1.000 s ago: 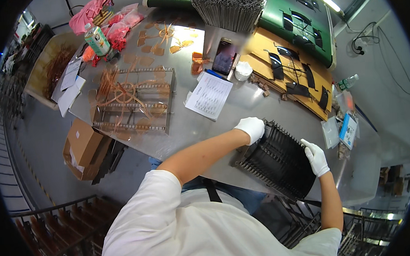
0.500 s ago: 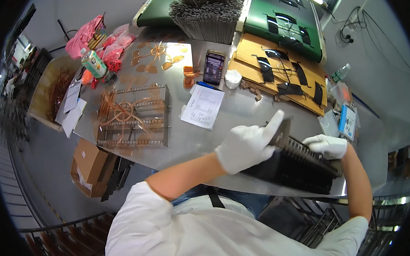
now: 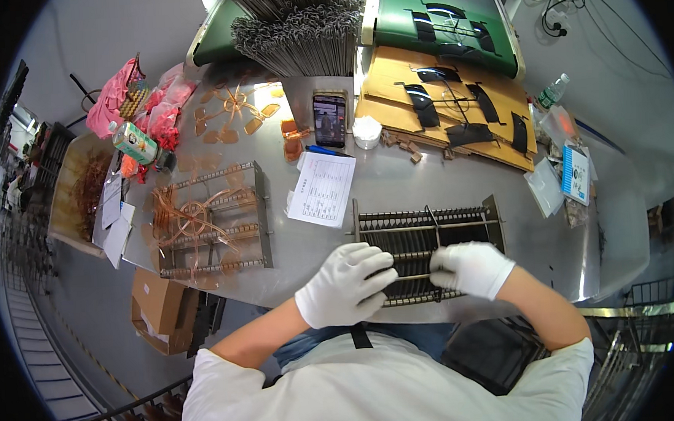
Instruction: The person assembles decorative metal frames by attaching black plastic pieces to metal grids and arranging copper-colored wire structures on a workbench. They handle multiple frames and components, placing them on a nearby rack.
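Grey metal table [image 3: 427,183]: work surface. Slotted black rack [image 3: 430,240]: lying flat at the table's near edge, before the person. Second rack [image 3: 212,221], left, holding copper-coloured strips. Printed sheet [image 3: 322,188] between the racks. Left hand [image 3: 346,285], gloved: fingers curled over the rack's near rail. Right hand [image 3: 471,267], gloved: closed on the same rail, just beside.

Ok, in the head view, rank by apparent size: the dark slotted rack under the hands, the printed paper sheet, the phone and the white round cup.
1. Dark slotted rack
2. Printed paper sheet
3. Phone
4. White round cup
The phone and cup lie farther from the camera, so they may look smaller than they are.
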### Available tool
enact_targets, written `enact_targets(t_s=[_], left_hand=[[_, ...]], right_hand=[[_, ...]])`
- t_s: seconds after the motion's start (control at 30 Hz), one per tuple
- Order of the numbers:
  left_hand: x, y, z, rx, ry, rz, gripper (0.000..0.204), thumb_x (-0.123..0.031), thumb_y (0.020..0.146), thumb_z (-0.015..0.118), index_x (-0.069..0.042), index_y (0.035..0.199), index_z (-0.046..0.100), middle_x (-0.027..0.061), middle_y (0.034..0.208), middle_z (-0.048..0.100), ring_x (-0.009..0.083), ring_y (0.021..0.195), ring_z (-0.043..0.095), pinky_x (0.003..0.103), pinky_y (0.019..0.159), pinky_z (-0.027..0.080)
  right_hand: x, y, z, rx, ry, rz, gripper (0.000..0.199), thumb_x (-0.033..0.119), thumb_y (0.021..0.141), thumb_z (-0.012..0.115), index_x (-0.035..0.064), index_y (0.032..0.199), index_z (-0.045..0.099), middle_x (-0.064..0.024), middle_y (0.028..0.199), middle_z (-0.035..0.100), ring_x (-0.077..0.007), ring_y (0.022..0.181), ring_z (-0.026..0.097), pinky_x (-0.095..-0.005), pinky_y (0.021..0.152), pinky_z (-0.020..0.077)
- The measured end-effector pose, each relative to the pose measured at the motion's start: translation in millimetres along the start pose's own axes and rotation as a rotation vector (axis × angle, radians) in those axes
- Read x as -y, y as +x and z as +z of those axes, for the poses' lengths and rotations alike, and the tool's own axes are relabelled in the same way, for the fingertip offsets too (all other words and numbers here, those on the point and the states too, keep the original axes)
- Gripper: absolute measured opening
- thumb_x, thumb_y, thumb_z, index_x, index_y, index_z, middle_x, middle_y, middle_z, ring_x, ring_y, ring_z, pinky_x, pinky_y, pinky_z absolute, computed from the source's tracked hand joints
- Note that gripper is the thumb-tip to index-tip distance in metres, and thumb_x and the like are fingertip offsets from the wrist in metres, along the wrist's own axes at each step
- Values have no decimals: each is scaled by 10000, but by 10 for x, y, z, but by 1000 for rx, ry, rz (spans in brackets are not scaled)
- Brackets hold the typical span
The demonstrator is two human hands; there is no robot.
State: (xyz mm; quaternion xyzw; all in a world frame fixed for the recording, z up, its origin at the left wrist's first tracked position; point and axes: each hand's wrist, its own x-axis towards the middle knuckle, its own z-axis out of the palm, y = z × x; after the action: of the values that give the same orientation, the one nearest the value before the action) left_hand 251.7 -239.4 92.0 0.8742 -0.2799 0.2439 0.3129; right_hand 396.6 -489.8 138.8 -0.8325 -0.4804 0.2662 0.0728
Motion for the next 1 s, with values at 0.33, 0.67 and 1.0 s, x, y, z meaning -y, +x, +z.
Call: enact_targets(t_s=[0.33, 0.67, 1.0], left_hand=[[20, -89, 380, 78, -110, -121, 381, -110, 793, 734, -77, 1169, 686, 56, 1090, 714, 241, 979, 699, 406, 902, 516], [16, -166, 443, -31, -94, -104, 405, -59, 773, 721, -64, 1174, 669, 47, 915, 694, 236, 803, 673, 402, 805, 515], [-555, -311, 662, -25, 140, -236, 410, -79, 815, 677, -15, 1219, 656, 35, 694, 552, 228, 599, 558, 410, 607, 386]], right_hand=[[-1304, 1912, -176, 10, -154, 784, 695, 589, 1005, 531, 316, 1612, 332, -279, 1659, 243, -511, 1516, 262, -583, 1140, 416], [-1736, 1876, 117, -247, -180, 704, 300, 284, 849, 768, 49, 1036, 763, -213, 1073, 746, -396, 1033, 704, -439, 944, 565], [-565, 198, -291, -806, 639, 323, 307, 33, 872, 758, 55, 1176, 717, -26, 890, 729, -97, 837, 654, -288, 779, 540]])
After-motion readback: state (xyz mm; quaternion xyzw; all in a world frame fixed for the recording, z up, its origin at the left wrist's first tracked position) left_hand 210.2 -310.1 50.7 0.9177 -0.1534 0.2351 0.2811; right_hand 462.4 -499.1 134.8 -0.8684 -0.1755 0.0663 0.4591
